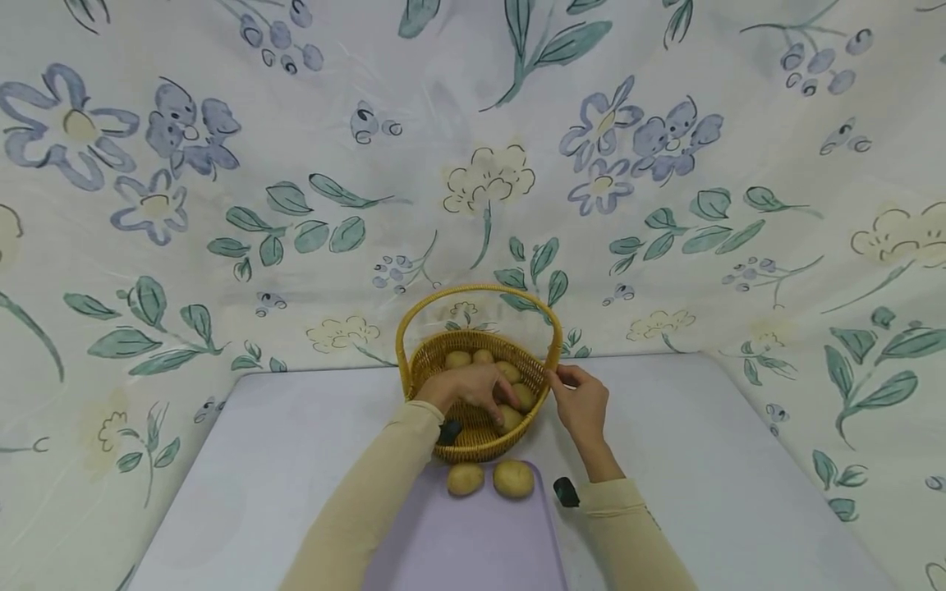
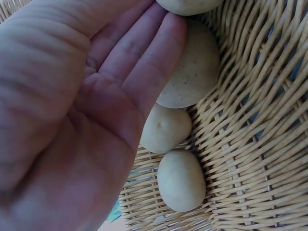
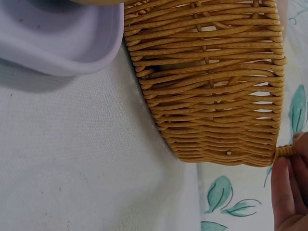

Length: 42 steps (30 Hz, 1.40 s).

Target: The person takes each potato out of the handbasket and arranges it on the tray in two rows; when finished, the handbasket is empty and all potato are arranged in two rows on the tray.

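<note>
A wicker basket (image 1: 473, 453) with a tall arched handle (image 1: 482, 287) holds several potatoes. My left hand (image 1: 473, 387) reaches down inside it, with the thumb and fingers about a potato (image 1: 508, 419) at the near right side. That potato (image 2: 190, 5) shows only in part at the top edge of the left wrist view, by the fingertips. Other potatoes (image 2: 181, 180) lie along the woven wall. At the right side, my right hand (image 1: 582, 402) pinches the foot of the handle (image 3: 286, 151) between thumb and fingers, just above the rim.
In front of the basket is a purple tray (image 1: 473, 542) with two potatoes, one on the left (image 1: 466, 479) and one on the right (image 1: 513, 479), at its far end. Both stand on a white table (image 1: 244, 460). A flowered cloth (image 1: 414, 230) hangs behind.
</note>
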Tool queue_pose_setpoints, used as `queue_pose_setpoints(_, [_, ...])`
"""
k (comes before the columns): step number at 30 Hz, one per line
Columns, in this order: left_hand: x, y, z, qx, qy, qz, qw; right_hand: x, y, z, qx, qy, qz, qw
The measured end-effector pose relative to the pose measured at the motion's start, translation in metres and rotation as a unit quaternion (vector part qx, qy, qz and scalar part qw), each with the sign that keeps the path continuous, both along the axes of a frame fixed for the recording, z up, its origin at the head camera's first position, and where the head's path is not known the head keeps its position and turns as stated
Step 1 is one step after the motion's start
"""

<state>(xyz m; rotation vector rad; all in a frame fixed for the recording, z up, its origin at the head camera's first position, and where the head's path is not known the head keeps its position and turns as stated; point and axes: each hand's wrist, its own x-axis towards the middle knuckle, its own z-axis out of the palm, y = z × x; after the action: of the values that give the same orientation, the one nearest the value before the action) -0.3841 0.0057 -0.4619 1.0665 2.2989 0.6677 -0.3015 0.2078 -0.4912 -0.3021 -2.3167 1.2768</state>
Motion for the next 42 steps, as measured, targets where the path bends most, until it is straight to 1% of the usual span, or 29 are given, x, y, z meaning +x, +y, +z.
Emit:
queue_pose_setpoints(3, [0.0000, -0.0010, -0.0001, 0.001, -0.003, -0.002, 1.0000, -0.0004, -0.0002, 0.0001, -0.002, 0.002, -0.001, 1.0000])
queue_pose_setpoints(7, [0.0001, -0.0022, -0.0007, 0.004, -0.024, 0.000, 0.9997, -0.0012, -0.0003, 0.0004, -0.007, 0.004, -0.005, 1.0000])
queue_pose_setpoints(11, [0.0002, -0.0030, -0.0028, 0.009, -0.051, -0.006, 0.9987, -0.0013, -0.0005, -0.0002, -0.009, 0.004, -0.005, 0.9999])
queue_pose_setpoints(15, [-0.0003, -0.0032, -0.0037, 0.007, -0.062, -0.014, 0.9979, 0.0000, -0.0009, 0.0008, -0.008, 0.004, -0.003, 1.0000])
queue_pose_setpoints(26, [0.0018, -0.0016, 0.0010, -0.009, -0.049, -0.013, 0.9987, -0.0002, -0.0010, 0.0016, -0.007, 0.001, -0.005, 1.0000])
queue_pose_setpoints(36, [0.0009, -0.0009, -0.0008, -0.004, -0.050, -0.021, 0.9986, -0.0008, -0.0010, 0.0015, -0.007, 0.004, -0.005, 1.0000])
queue_pose_setpoints(42, [0.0010, -0.0015, -0.0010, 0.010, -0.070, -0.030, 0.9971, -0.0005, -0.0014, 0.0006, -0.012, -0.003, -0.008, 0.9999])
